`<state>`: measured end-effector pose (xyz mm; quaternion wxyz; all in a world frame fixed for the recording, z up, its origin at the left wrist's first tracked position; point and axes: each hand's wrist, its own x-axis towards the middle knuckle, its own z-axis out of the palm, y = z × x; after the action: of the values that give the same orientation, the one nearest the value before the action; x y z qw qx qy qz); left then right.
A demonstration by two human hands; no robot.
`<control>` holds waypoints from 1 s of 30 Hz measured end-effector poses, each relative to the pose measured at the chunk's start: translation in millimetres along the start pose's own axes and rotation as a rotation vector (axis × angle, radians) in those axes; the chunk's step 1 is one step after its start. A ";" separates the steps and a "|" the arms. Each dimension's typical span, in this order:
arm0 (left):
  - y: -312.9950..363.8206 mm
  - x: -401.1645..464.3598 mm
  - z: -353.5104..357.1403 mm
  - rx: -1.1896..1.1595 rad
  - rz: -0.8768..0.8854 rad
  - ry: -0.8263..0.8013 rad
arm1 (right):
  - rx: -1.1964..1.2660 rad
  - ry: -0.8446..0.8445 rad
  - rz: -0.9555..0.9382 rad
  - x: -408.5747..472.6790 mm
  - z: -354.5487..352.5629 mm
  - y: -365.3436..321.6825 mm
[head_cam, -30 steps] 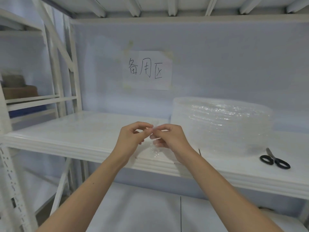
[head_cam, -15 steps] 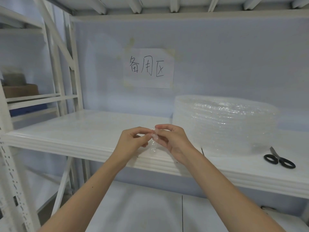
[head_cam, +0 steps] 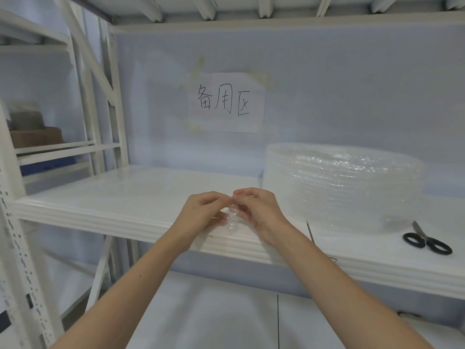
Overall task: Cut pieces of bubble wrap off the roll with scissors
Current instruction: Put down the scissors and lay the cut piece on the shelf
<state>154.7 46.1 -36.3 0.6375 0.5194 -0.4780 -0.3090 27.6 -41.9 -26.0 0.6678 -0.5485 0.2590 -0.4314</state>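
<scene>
Head: hands [head_cam: 203, 212] pinch crinkly bubble-wrap scrap [head_cam: 232, 219].

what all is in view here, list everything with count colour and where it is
bubble wrap roll: one, clear, lying flat on the shelf at right
bubble wrap piece: one, clear, small, pinched between both hands above the shelf's front edge
scissors: one pair, black handles, flat on the shelf right of the roll
shelf: one, white, across the middle
paper sign: one, white with black handwriting, taped to the back wall
cardboard box: one, brown, on the rack at far left
left hand: one, pinching the piece
right hand: one, pinching the piece
</scene>
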 end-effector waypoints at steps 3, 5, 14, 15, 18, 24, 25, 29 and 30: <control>0.5 4.6 -6.5 0.041 -0.050 -0.015 | 0.029 0.033 -0.001 11.2 6.0 9.1; 1.2 7.7 -14.5 0.062 -0.056 0.003 | 0.039 0.044 0.016 19.2 10.5 14.0; -1.8 25.4 -66.9 0.421 -0.065 0.189 | -0.321 -0.050 -0.029 63.1 45.0 26.2; -5.1 27.6 -71.7 0.524 -0.050 0.223 | -0.372 -0.065 -0.041 67.5 50.6 29.3; -15.6 32.2 -81.3 0.776 0.003 0.310 | -0.589 -0.069 -0.115 76.6 65.7 40.2; -24.3 36.6 -82.9 0.909 0.034 0.326 | -0.901 -0.042 -0.227 88.0 78.2 52.0; -24.4 37.1 -83.1 0.918 0.029 0.337 | -0.926 -0.043 -0.231 88.1 78.1 52.1; -24.0 35.2 -84.1 0.908 -0.001 0.353 | -1.026 -0.066 -0.266 87.6 76.2 52.7; -23.8 34.3 -84.1 0.905 -0.005 0.353 | -1.055 -0.077 -0.273 87.1 76.5 53.0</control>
<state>247.4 40.0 -49.5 0.4183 0.7901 -0.4476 0.0210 148.8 -76.5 -45.4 0.2492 -0.8530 0.3421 -0.3053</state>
